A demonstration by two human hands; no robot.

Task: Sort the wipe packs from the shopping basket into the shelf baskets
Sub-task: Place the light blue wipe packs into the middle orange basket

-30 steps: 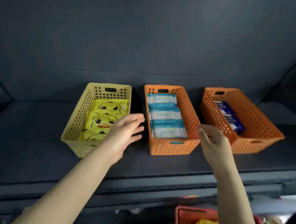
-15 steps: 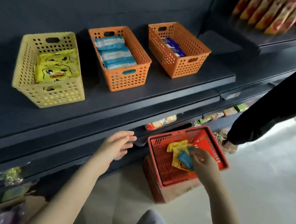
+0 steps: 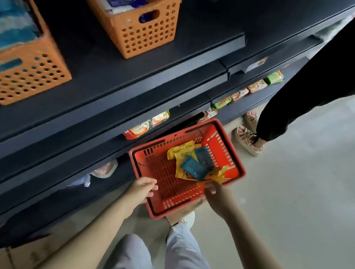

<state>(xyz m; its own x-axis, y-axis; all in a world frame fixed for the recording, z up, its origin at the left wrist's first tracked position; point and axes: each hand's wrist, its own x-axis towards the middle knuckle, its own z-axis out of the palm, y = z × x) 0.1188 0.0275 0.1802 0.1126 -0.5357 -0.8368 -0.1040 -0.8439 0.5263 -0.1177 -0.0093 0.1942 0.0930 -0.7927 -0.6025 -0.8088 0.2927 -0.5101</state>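
**Fingers [image 3: 150, 187] slack on the basket rim, others down on a yellow pack**

The left hand [image 3: 142, 189] rests its loose, released fingers over the near-left rim of the red shopping basket [image 3: 216, 142], forearm stretched down to it. The right hand [image 3: 218, 196] reaches over the near rim, fingertips [image 3: 210, 187] bent onto a yellow wipe pack [image 3: 217, 177]; whether they pinch it cannot be told. Teal packs [image 3: 192, 166] lie heaped beside it in the basket.

red shopping basket [image 3: 165, 184], yellow [image 3: 181, 151] and teal wipe packs [image 3: 192, 166], orange perforated shelf baskets [image 3: 140, 32]
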